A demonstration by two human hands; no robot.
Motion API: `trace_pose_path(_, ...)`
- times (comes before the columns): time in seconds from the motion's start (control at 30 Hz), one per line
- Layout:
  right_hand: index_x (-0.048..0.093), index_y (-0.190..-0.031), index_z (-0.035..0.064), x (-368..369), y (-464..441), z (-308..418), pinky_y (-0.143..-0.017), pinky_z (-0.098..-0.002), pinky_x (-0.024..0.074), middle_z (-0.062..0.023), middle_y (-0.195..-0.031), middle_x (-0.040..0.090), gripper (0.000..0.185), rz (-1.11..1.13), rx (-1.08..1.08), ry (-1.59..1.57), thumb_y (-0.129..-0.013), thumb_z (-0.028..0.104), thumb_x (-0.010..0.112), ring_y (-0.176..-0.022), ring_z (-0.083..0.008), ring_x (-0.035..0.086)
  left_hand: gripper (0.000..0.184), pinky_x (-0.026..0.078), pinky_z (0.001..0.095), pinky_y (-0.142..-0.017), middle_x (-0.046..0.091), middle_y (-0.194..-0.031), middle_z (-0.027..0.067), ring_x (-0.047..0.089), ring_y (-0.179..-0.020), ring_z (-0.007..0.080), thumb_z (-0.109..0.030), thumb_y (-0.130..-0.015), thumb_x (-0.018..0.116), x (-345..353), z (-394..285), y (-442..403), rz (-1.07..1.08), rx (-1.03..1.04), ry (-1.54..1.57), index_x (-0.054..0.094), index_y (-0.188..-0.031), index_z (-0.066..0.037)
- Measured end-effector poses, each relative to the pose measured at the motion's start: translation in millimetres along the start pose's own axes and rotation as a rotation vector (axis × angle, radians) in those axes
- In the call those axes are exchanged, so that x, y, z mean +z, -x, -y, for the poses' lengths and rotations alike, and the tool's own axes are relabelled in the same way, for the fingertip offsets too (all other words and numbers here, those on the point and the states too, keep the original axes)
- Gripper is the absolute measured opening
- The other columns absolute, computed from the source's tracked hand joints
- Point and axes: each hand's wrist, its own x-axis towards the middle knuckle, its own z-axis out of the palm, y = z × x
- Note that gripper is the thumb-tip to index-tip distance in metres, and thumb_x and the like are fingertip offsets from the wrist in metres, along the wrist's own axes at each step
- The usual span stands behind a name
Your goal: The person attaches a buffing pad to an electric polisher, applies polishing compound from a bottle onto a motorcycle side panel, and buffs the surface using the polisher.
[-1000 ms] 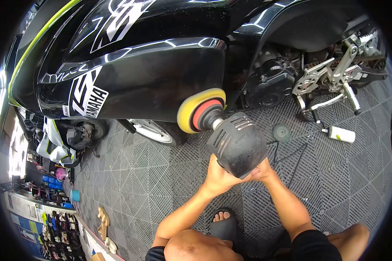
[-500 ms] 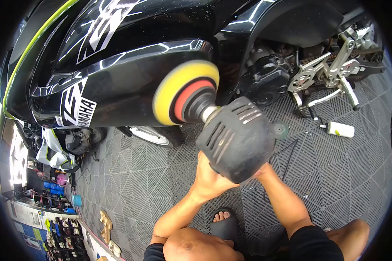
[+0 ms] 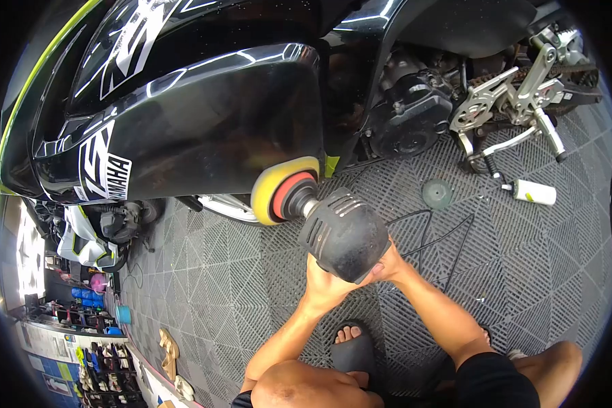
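A black polishing machine [image 3: 347,234] is held between my two hands, its yellow foam pad [image 3: 270,190] with red backing against the lower edge of the black motorcycle fairing [image 3: 211,129]. My left hand [image 3: 325,280] is closed on the machine from the left side, its fingers partly hidden beneath. On the right side, my right hand [image 3: 386,264] wraps round the machine, also partly hidden by its body. White lettering [image 3: 115,173] marks the fairing to the left, and a piece of green tape [image 3: 331,165] shows beside the pad.
Engine [image 3: 411,112] and silver footpeg bracket [image 3: 486,109] are at upper right. On the tiled floor [image 3: 217,299] lie a white bottle [image 3: 534,192], a round greenish pad [image 3: 436,194] and a black cord [image 3: 449,268]. A second motorcycle [image 3: 92,234] and sandals [image 3: 170,353] are at left.
The polisher and both hands first moved up and towards the camera, then back down along the fairing's lower edge, ending farther left. The view has shifted slightly.
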Motion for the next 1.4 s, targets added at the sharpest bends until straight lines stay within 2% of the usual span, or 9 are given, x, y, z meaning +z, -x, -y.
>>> trace_pose_path(0.3, 0.065, -0.103, 0.0008, 15.1, -14.2, 4.4, -0.081, -0.0386, 0.0521, -0.0148, -0.103, 0.068, 0.055, -0.089, -0.048, -0.200, -0.064, 0.038, 0.077, -0.091, -0.0307, 0.068, 0.081, 0.049, 0.0372, -0.088, 0.063, -0.111, 0.0153, 0.062, -0.100, 0.0251, -0.026, -0.057, 0.091, -7.4, -24.6, -12.3, 0.062, 0.060, -0.316, 0.050, -0.121, 0.003)
trace_pose_path(0.4, 0.067, -0.095, 0.0022, 13.7, -14.0, 7.0, -0.079, -0.0385, 0.0521, -0.0135, -0.100, 0.069, 0.045, -0.122, -0.096, -0.137, -0.066, 0.035, 0.075, -0.088, -0.0299, 0.068, 0.069, 0.051, 0.0338, -0.086, 0.065, -0.105, 0.0099, 0.063, -0.096, 0.0198, -0.010, -0.059, 0.088, -7.4, -15.7, -12.5, 0.075, 0.024, -0.296, 0.054, -0.118, 0.002)
trace_pose_path(0.67, 0.067, -0.090, 0.0022, 17.9, 13.6, -12.7, -0.074, -0.0381, 0.0525, -0.0135, -0.094, 0.070, 0.036, -0.208, 0.045, -0.108, -0.067, 0.030, 0.072, -0.084, -0.0294, 0.069, 0.067, 0.050, 0.0338, -0.087, 0.064, -0.107, 0.0105, 0.063, -0.097, 0.0194, -0.007, -0.060, 0.087, -13.1, 22.9, -2.3, 0.033, -0.060, -0.246, 0.054, -0.118, 0.002)
trace_pose_path(0.83, 0.068, -0.095, 0.0009, 1.0, -12.7, -1.3, -0.079, -0.0376, 0.0530, -0.0131, -0.098, 0.070, 0.054, -0.082, -0.197, -0.036, -0.066, 0.046, 0.077, -0.087, -0.0283, 0.069, 0.085, 0.049, 0.0337, -0.089, 0.059, -0.119, 0.0126, 0.060, -0.105, 0.0192, -0.009, -0.058, 0.089, -12.9, -1.9, -8.8, 0.107, 0.070, -0.255, 0.044, -0.130, 0.001)
trace_pose_path(0.9, 0.067, -0.102, -0.0018, -2.7, -20.4, 9.0, -0.084, -0.0376, 0.0529, -0.0138, -0.100, 0.070, 0.078, -0.094, -0.199, -0.121, -0.060, 0.063, 0.078, -0.090, -0.0279, 0.069, 0.085, 0.048, 0.0391, -0.090, 0.057, -0.121, 0.0184, 0.060, -0.107, 0.0298, -0.018, -0.057, 0.089, -8.6, -21.5, -17.7, 0.109, 0.201, -0.383, 0.046, -0.126, 0.004)
trace_pose_path(1.1, 0.062, -0.108, -0.0043, -15.9, -23.3, 15.7, -0.084, -0.0369, 0.0528, -0.0155, -0.103, 0.068, 0.088, -0.079, -0.187, -0.152, -0.059, 0.067, 0.076, -0.091, -0.0285, 0.069, 0.087, 0.048, 0.0413, -0.091, 0.054, -0.122, 0.0202, 0.060, -0.107, 0.0347, -0.022, -0.057, 0.089, 5.9, -61.0, -38.8, 0.142, 0.403, -0.469, 0.046, -0.127, 0.005)
trace_pose_path(1.33, 0.057, -0.116, -0.0073, -21.2, -12.4, -25.1, -0.084, -0.0362, 0.0528, -0.0175, -0.108, 0.066, 0.099, 0.098, -0.247, 0.018, -0.058, 0.071, 0.074, -0.091, -0.0292, 0.069, 0.080, 0.047, 0.0396, -0.092, 0.057, -0.118, 0.0171, 0.060, -0.105, 0.0306, -0.018, -0.060, 0.086, -9.1, 0.1, -22.8, 0.128, 0.253, -0.377, 0.046, -0.127, 0.003)
trace_pose_path(1.37, 0.053, -0.118, -0.0088, -12.7, -7.2, -21.1, -0.081, -0.0348, 0.0533, -0.0173, -0.109, 0.065, 0.104, -0.070, -0.107, -0.056, -0.056, 0.073, 0.074, -0.089, -0.0297, 0.069, 0.079, 0.046, 0.0392, -0.092, 0.058, -0.117, 0.0165, 0.060, -0.105, 0.0294, -0.017, -0.061, 0.086, -13.7, 16.3, -20.2, 0.127, 0.212, -0.340, 0.047, -0.126, 0.003)
trace_pose_path(1.4, 0.053, -0.118, -0.0091, -14.0, -5.6, -23.7, -0.080, -0.0349, 0.0534, -0.0176, -0.108, 0.065, 0.104, -0.028, -0.087, -0.027, -0.057, 0.073, 0.074, -0.089, -0.0299, 0.069, 0.077, 0.046, 0.0387, -0.092, 0.059, -0.116, 0.0160, 0.060, -0.105, 0.0282, -0.016, -0.061, 0.085, -15.8, 27.2, -18.5, 0.122, 0.177, -0.302, 0.047, -0.126, 0.003)
